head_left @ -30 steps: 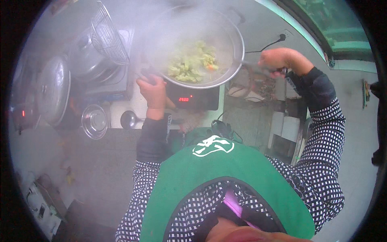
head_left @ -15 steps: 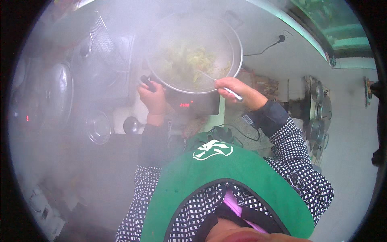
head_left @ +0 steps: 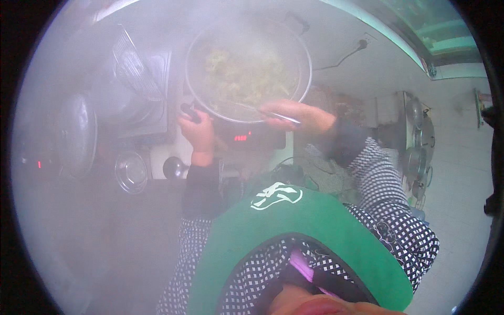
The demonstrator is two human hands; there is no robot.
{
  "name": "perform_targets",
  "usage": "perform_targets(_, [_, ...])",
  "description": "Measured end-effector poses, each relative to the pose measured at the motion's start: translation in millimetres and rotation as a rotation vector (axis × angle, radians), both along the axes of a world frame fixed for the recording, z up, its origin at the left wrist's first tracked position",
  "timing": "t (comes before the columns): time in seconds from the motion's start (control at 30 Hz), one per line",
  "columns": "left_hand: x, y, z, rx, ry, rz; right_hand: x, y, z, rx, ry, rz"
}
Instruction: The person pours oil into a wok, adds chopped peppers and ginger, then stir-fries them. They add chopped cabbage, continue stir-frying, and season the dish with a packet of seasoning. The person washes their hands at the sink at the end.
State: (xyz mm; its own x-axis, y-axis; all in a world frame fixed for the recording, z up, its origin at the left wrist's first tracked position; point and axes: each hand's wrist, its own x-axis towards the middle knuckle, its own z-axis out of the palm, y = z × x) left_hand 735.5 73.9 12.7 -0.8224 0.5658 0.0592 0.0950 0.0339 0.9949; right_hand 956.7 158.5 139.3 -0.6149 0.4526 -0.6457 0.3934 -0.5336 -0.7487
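A wide round pan (head_left: 311, 73) sits on the cooktop (head_left: 270, 139), its near rim toward me. Chopped yellow-green vegetables (head_left: 247, 76) spread over its bottom, hazy behind rising steam. My left hand (head_left: 200, 135) is closed around the pan's dark handle (head_left: 189, 111) at the near left. At the near right rim, my right hand (head_left: 307, 116) grips a metal-handled cooking utensil (head_left: 287, 117). Its thin shaft reaches left into the pan along the near side. I cannot make out the utensil's head. Motion blurs my right hand and sleeve.
To the left are a wire basket (head_left: 134, 65), a large rounded metal vessel (head_left: 79, 134) and a shiny bowl (head_left: 131, 172). A ladle (head_left: 173, 167) lies beside my left wrist. Pots (head_left: 415, 160) line a rack at right. A plugged-in cord (head_left: 362, 45) hangs behind the pan.
My right hand has shifted slightly left with the utensil, whose shaft now lies closer to the near rim. The vegetables have spread wider. My left hand stays on the handle.
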Motion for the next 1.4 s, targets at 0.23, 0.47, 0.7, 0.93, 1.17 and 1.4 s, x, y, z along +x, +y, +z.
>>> perform_targets(0.23, [1.7, -1.8, 8.2, 0.064, -0.013, -0.027, 6.5, 11.3, 20.0, -0.162, 0.257, -0.430])
perform_targets(0.47, [-0.9, 5.7, -0.2, 0.036, 0.078, -0.015, 82.4, 7.3, 42.2, -0.194, -0.014, -0.106])
perform_targets(0.7, [0.9, 0.8, 6.0, 0.034, 0.090, -0.035, 74.7, 48.0, 46.1, -0.174, -0.437, 0.151])
perform_targets(0.93, [0.8, 0.8, 7.6, 0.067, 0.088, -0.037, 36.2, 71.6, 17.6, 0.468, -0.615, 0.359])
perform_targets(1.17, [0.4, 1.6, 4.6, 0.080, 0.103, -0.021, 63.0, 81.2, 40.1, 1.282, -0.641, 0.473])
perform_targets(1.4, [-2.2, 3.6, 4.9, 0.038, 0.108, 0.008, 46.7, 107.3, 39.3, 1.675, -0.954, 0.552])
